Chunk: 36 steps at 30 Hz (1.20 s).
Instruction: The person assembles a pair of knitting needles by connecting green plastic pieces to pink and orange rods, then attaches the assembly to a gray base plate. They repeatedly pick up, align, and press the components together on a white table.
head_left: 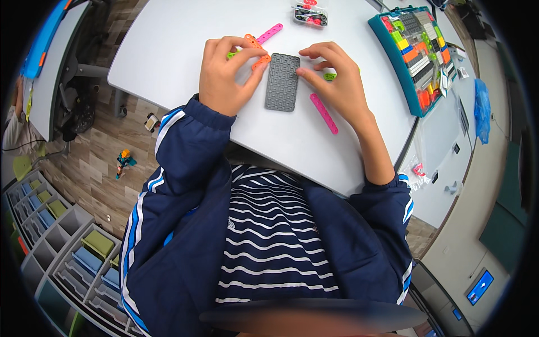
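A dark grey rectangular plate (282, 82) with rows of holes lies on the white table, between my two hands. My left hand (227, 73) pinches an orange perforated piece (261, 62) between thumb and forefinger at the plate's upper left edge. A pink beam (269, 35) and a bit of green show beside those fingers. My right hand (337, 76) has its fingers apart, with the thumb tip at the plate's right edge. Under its fingers lies a green piece (330, 76), partly covered. Another pink beam (324, 114) rests below the right hand.
A clear box (309, 14) of small black and red parts stands at the table's far side. To the right sits a teal tray (411, 101) of sorted colourful building pieces. A blue plastic bag (482, 111) lies farther right. On the wooden floor at left stands a small built figure (123, 162).
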Motion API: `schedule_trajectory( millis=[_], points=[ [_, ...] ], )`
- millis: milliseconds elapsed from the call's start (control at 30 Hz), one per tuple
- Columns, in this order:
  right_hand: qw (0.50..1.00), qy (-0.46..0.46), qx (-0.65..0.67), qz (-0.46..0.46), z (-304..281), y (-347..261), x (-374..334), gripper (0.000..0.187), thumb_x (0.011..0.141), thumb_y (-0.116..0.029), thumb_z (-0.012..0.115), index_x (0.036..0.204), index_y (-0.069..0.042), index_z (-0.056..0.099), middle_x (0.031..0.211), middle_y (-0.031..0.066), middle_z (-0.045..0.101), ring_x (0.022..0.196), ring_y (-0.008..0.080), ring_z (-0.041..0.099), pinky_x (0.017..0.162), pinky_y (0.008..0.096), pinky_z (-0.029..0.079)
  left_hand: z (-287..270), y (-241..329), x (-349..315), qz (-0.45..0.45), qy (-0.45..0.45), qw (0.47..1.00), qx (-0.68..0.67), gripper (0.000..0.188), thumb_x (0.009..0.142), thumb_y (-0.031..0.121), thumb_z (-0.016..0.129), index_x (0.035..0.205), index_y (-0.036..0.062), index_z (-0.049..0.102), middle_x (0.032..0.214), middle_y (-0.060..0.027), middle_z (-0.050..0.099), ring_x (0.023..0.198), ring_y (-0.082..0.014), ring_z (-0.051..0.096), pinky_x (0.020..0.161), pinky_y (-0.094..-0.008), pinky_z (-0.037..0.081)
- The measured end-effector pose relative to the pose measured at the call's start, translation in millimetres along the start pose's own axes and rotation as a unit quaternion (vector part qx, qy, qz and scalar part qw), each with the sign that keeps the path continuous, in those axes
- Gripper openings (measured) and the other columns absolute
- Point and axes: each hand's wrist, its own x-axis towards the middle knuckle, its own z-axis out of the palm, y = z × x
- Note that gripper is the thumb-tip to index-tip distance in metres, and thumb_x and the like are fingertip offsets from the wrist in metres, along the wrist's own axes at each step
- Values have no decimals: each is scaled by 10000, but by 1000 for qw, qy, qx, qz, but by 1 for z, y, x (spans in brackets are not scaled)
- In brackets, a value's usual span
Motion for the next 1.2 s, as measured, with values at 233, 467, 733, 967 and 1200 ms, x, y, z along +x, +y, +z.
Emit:
schedule_trajectory(
  millis=[233, 467, 733, 967, 1200],
  points=[
    [986, -58, -139, -67, 4, -14, -14, 620, 772, -280, 878, 1327, -99, 668, 1362, 88, 601, 1302, 307, 509, 1096, 449, 411, -3, 6, -1, 56, -84, 995, -24, 303, 764, 206, 879, 1059, 207, 808, 1436, -38, 577, 1348, -331, 440, 1108, -447, 410],
    [986, -104, -100, -83, -36, -1, -11, 601, 794, -87, 820, 1374, -129, 669, 1444, 65, 629, 1409, 304, 491, 1227, 441, 355, -3, 8, -2, 146, -151, 977, -46, 258, 814, 305, 853, 1056, 233, 804, 1353, -11, 633, 1443, -277, 432, 1171, -479, 342],
    [957, -97, -198, 187, -44, -39, -62, 335, 825, -220, 860, 964, 0, 648, 852, 101, 645, 785, 223, 614, 704, 351, 495, 4, 10, -8, 156, -162, 973, -54, 298, 819, 192, 842, 1111, 235, 799, 1198, -30, 667, 1362, -256, 556, 1166, -499, 380],
    [958, -57, -149, 240, -42, -30, -71, 206, 832, -67, 781, 966, 9, 646, 839, 86, 650, 767, 184, 624, 708, 309, 532, 4, 9, -5, 140, -158, 975, -71, 411, 786, 148, 854, 1188, 165, 768, 1152, -34, 676, 1338, -276, 570, 1124, -488, 433],
    [988, 48, -112, 92, -39, -29, -60, 187, 843, -30, 739, 1022, -15, 687, 938, 90, 674, 865, 216, 650, 795, 339, 523, 2, 14, 0, 111, -137, 983, -47, 725, 775, 216, 884, 1432, 115, 596, 1319, -39, 695, 1430, -289, 491, 1205, -531, 346]
  ],
)
